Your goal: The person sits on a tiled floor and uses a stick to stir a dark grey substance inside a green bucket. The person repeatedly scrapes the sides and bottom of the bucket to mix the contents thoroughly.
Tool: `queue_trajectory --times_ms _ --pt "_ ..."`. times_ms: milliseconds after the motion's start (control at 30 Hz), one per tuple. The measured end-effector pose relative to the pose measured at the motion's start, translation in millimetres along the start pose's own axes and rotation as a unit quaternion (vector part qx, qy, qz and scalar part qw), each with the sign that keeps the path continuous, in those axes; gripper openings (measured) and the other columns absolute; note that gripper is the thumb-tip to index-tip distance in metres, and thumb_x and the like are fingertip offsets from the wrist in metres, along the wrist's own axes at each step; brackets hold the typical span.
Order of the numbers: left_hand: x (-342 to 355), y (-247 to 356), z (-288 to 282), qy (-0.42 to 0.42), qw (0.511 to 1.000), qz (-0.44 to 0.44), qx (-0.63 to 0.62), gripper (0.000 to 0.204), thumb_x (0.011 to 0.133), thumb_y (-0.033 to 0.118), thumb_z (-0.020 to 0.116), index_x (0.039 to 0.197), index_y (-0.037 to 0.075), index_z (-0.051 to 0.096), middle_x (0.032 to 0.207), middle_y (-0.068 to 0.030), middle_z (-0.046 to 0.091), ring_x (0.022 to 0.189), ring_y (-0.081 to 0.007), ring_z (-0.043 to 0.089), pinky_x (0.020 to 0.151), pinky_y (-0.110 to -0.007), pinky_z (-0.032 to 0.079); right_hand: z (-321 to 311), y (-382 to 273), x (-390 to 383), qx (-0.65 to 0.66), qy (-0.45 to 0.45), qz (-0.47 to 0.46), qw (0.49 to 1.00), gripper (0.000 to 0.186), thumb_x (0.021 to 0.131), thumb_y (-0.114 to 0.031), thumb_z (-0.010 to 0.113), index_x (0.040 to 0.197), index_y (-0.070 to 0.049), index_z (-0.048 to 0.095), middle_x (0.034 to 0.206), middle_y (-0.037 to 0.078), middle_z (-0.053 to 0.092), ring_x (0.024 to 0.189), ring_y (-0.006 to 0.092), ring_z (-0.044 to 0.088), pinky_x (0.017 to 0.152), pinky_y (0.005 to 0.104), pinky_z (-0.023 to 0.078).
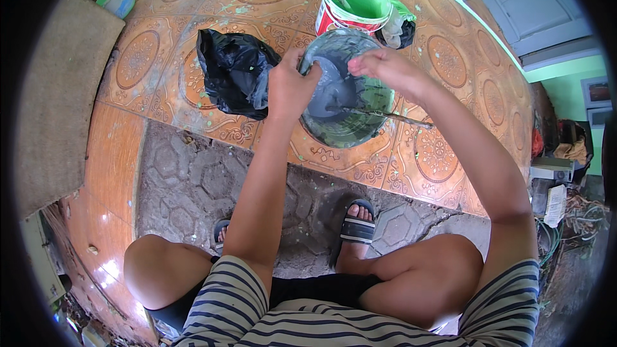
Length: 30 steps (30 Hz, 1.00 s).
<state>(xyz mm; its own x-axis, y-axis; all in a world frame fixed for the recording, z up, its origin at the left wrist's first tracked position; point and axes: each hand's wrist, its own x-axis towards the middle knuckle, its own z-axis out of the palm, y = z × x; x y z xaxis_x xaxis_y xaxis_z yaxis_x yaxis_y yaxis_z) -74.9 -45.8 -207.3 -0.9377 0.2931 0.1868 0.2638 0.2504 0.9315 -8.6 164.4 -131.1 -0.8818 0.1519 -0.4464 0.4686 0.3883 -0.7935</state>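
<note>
My left hand (291, 92) is closed at the left rim of the dark bucket (371, 115), thumb inward; what it grips is hidden. My right hand (384, 74) hangs over the bucket's upper right with loosely curled fingers, apparently empty. Grey liquid (331, 93) lies in the bucket, and a rough stick (398, 119) slants from it over the right rim. A crumpled black plastic bag (228, 71), with translucent plastic at its right edge, lies just left of my left hand.
Behind stands a red-and-white paint pail (337, 19), green inside, holding a stick, beside another bag (405, 32). A basin (116, 0) and mat (58, 90) are left. Assorted clutter (565, 154) lines the right. My sandalled feet (355, 225) rest on pavers below the tiled ledge (437, 154).
</note>
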Motion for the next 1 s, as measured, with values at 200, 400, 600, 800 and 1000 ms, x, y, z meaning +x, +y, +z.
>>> queue_trajectory --times_ms 200,400,600,800,1000 --pt "-1.2 -4.7 -6.4 -0.003 1.000 -0.008 -0.028 0.034 0.088 0.019 0.078 0.113 -0.003 0.071 0.093 -0.0196 0.077 0.082 -0.0292 0.076 0.078 -0.038 0.058 13.6 26.5 -48.9 -0.254 0.142 -0.240 0.926 0.029 0.102 -0.023 0.063 0.123 -0.005 0.071 0.124 0.016 0.069 0.117 0.0354 0.068 0.102 0.0434 0.052" --pt "-4.8 -12.0 -8.6 -0.008 0.998 -0.026 -0.055 0.032 0.090 0.016 0.078 0.113 -0.003 0.070 0.093 -0.0142 0.076 0.081 -0.0190 0.072 0.077 -0.033 0.056 13.2 79.7 -99.7 -0.450 0.214 -0.108 0.860 0.032 0.100 -0.023 0.066 0.125 -0.003 0.063 0.120 0.022 0.067 0.114 0.0382 0.067 0.109 0.0482 0.047" --pt "-6.4 -5.2 -8.1 -0.024 0.997 -0.046 -0.061 0.028 0.093 0.011 0.078 0.114 -0.005 0.069 0.098 -0.0063 0.075 0.086 -0.0079 0.065 0.078 -0.026 0.052 25.7 110.6 -115.9 -0.475 0.189 -0.075 0.856 0.027 0.100 -0.026 0.067 0.116 -0.005 0.062 0.102 0.015 0.071 0.098 0.0368 0.070 0.101 0.0506 0.051" --pt "-1.9 -19.0 -2.1 0.005 0.996 -0.007 -0.091 0.027 0.091 0.011 0.078 0.112 -0.005 0.071 0.092 -0.0083 0.077 0.078 -0.0084 0.065 0.073 -0.027 0.054 34.3 102.8 -119.2 -0.380 0.175 -0.064 0.906 0.018 0.103 -0.019 0.061 0.115 -0.006 0.065 0.095 0.016 0.067 0.092 0.0371 0.071 0.077 0.0488 0.058" --pt "0.7 1.6 4.6 -0.012 0.998 -0.015 -0.066 0.029 0.091 0.011 0.078 0.114 -0.006 0.071 0.094 -0.0067 0.076 0.081 -0.0066 0.065 0.075 -0.025 0.053 28.7 96.0 -117.1 -0.431 0.206 -0.087 0.874 0.042 0.096 -0.005 0.060 0.138 -0.002 0.059 0.110 0.021 0.063 0.095 0.0383 0.071 0.078 0.0475 0.060"
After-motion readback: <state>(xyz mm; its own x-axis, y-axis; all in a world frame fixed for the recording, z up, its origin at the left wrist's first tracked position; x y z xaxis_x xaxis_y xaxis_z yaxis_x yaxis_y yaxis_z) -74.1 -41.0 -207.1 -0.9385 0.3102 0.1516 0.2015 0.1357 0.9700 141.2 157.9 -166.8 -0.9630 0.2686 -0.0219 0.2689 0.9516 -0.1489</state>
